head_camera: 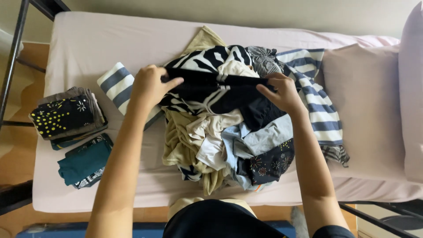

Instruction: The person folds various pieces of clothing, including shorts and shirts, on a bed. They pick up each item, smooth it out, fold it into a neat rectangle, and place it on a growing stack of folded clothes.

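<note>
A heap of unfolded clothes (229, 145) lies in the middle of a pale pink mattress (88, 48). On top of it a black garment (220, 90) is stretched sideways between my hands. My left hand (150, 86) grips its left end, and my right hand (282, 92) grips its right end. Under it lie a black-and-white zebra-print piece (211, 57), beige and cream clothes (185, 141), a pale blue piece (260, 141) and a dark patterned piece (269, 165). A blue-and-white striped garment (319, 110) spreads to the right.
At the mattress's left edge sit a folded stack topped by a black dotted cloth (66, 115) and a folded teal piece (83, 163). A folded grey-and-white striped cloth (116, 83) lies beside my left hand. A pink pillow (412, 88) is at the right, a metal bed frame (13, 61) at the left.
</note>
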